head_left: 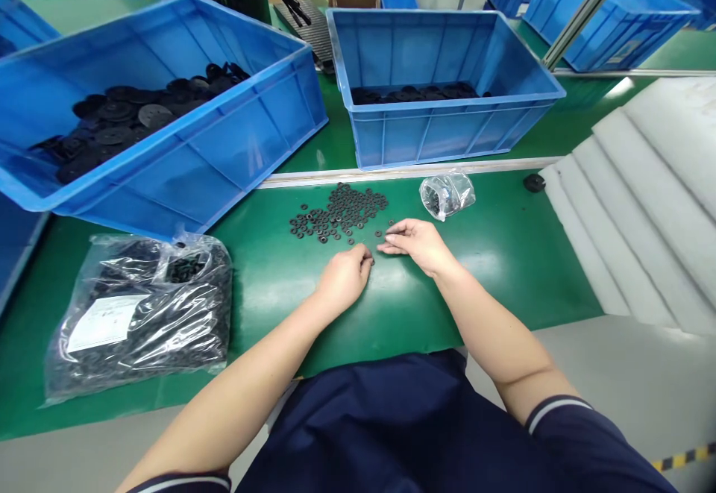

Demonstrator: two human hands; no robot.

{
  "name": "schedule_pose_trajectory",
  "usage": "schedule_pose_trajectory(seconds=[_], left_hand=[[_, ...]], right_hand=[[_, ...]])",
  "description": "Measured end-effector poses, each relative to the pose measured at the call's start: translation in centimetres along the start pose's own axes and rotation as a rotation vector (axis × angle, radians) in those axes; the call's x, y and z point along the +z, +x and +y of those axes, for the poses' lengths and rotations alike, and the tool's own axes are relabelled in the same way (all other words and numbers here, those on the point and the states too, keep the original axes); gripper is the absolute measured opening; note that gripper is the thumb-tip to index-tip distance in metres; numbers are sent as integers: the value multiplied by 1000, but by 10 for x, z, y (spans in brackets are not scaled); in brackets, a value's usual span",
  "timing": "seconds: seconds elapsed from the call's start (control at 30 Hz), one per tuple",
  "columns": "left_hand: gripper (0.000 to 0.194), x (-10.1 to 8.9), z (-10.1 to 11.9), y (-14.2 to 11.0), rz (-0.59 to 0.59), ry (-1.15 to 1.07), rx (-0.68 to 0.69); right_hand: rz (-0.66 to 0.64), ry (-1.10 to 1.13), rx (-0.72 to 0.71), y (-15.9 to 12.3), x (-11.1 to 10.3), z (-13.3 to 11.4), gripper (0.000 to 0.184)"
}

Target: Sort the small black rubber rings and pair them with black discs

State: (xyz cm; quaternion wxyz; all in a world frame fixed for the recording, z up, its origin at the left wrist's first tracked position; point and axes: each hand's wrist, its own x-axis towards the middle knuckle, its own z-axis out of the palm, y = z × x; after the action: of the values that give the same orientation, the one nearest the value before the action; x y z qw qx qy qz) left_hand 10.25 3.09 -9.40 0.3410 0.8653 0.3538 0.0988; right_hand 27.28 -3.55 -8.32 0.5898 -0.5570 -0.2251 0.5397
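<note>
Small, matte-black, centre-holed rings [351, 208] lie clustered far of both hands. Left hand [342, 278]: fingertips pinched on a dark piece [373, 261]. Right hand [418, 245]: fingers half-bent, hold undeterminable.

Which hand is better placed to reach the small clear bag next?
Probably the right hand: it is nearer the small clear bag, while the left hand seems to pinch a small dark piece.

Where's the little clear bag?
In the head view, the little clear bag lies right of centre on the green table, just beyond the right hand.
</note>
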Motion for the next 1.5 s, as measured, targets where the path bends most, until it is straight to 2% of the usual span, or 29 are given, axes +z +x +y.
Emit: schedule_pose_trajectory(seconds=[0.1, 0.17, 0.27, 0.33, 0.4, 0.53, 0.7, 0.9, 1.03, 1.13, 1.33, 1.5], left_hand=[[13, -1, 0, 5, 67, -177, -50], [23, -8, -3, 10, 91, -482, -181], [25, -25, -11, 19, 41, -1029, -371], [21, -35, -19, 23, -3, -1259, -381], [22, -42, -26, 24, -31, -1362, -334], [27, -45, -38, 19, -94, -1444, -260], [26, -48, -45, 16, -130, -1514, -218], [26, -46, -48, 17, -113, -1533, -286], [23, -44, -51, 19, -69, -1531, -307], [22, -44, -52, 20, -59, -1530, -315], [22, -44, -50, 20, -54, -1528, -336], [26, -46, -48, 19, -58, -1517, -336]], right_hand=[[-22, -32, 53, -8, 1, 1, 19], [-44, -55, 77, -11, 3, 0, 19], [-43, -112, 79, -12, 6, 1, 17], [-29, -172, 75, -11, 8, 6, 19], [-26, -255, 56, -10, 10, 12, 23], [-33, -412, 2, -12, 12, 18, 25], [-41, -500, 26, -17, 17, 12, 27], [-9, -692, 66, -16, 29, 9, 28], [-13, -858, 20, -10, 33, 11, 21], [-26, -909, -9, -4, 34, 11, 16], [-22, -1070, 34, 3, 39, 3, 9], [4, -1107, 77, 6, 45, 0, 4]])
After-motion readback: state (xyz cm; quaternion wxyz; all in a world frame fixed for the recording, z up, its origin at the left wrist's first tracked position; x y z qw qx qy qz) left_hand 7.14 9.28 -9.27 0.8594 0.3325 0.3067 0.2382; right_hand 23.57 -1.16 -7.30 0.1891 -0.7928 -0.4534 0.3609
